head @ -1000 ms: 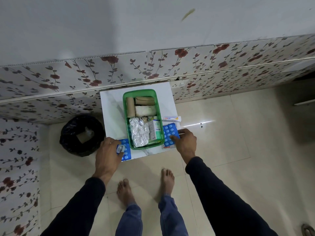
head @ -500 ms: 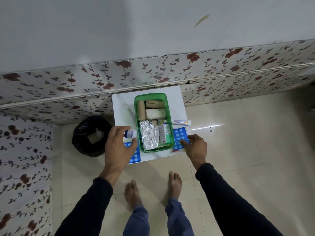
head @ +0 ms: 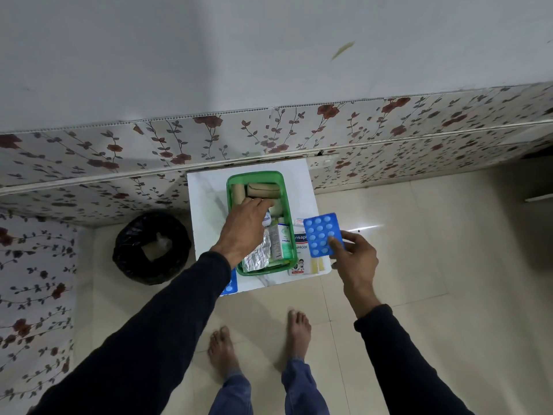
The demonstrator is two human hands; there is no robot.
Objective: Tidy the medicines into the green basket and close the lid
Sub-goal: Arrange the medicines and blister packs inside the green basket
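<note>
The green basket (head: 256, 177) stands open on a small white table (head: 206, 187), holding brown bandage rolls (head: 263, 190), a foil strip (head: 258, 257) and a white-green box (head: 279, 241). My left hand (head: 245, 229) reaches inside the basket and holds a small white bottle (head: 266, 219) low among the items. My right hand (head: 356, 259) holds a blue blister pack (head: 321, 235) lifted above the table's right side. Under that pack lie a plaster box (head: 300, 253) and a small tube (head: 298, 221). Another blue blister pack (head: 230, 286) peeks out beside my left sleeve.
A black bin (head: 152, 248) stands on the floor left of the table. The table backs against a flowered wall panel (head: 269, 139). My bare feet (head: 260, 345) stand on the pale tiled floor in front. No lid is visible.
My left hand carried the small bottle from the table's left edge into the basket. My right hand lifted the blue blister pack off the table.
</note>
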